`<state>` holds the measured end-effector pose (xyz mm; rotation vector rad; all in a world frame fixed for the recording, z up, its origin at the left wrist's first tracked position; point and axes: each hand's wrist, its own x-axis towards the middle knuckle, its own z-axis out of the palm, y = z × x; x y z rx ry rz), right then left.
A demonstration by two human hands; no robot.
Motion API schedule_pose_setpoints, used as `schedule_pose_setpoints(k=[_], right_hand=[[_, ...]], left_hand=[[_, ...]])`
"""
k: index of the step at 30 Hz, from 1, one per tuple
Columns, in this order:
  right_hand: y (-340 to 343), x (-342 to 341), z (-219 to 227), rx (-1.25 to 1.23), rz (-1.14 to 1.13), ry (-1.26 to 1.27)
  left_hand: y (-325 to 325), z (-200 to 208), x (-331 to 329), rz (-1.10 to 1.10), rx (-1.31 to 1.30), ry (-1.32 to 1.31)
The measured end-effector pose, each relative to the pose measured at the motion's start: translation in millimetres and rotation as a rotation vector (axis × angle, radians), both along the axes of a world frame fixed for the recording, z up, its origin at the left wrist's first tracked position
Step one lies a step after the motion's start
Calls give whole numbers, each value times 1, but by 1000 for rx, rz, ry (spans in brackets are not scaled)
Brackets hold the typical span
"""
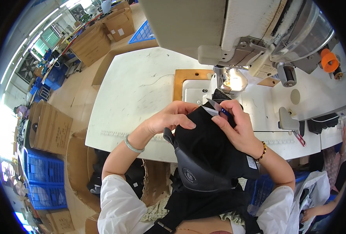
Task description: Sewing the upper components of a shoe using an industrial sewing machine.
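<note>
A black sewn fabric piece (204, 134), a little like a cap, is held up in front of me. Along its near side runs a curved, leather-like panel (196, 175) with a round emblem. My left hand (173, 117) pinches its upper left edge between thumb and fingers. In my right hand (235, 124) are small thread snips (212, 109) with a blue handle, their blades apart and pointing left over the fabric's top edge. The right hand's other fingers are partly hidden. Just beyond lies the presser foot area of a sewing machine (220, 78), lit by a lamp.
The machine head (192, 31) overhangs the white table (134, 89). Red-handled scissors (299, 138) lie at the right. Below left stands an open cardboard box (77, 171) with black pieces inside. Blue crates (44, 175) and cartons are farther left. Another person's arm (321, 210) shows lower right.
</note>
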<state>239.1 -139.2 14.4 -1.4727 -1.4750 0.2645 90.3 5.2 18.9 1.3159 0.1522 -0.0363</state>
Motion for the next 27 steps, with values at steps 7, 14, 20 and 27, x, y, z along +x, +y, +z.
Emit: schedule_pose_setpoints(k=[7,14,20,27], right_hand=[[1,-6,6,19,40,-162],[-45,12,-7,524,-34,243],[-83,46,-33,482,-247,443],[-73,41,-63,231,-319,507]], left_hand=[[-3,9,-1,37,102,-32],[17,6,-88,459,274,84],[78,13,-209,1650,62,-319],[206,22,-184,1533,48,-740]])
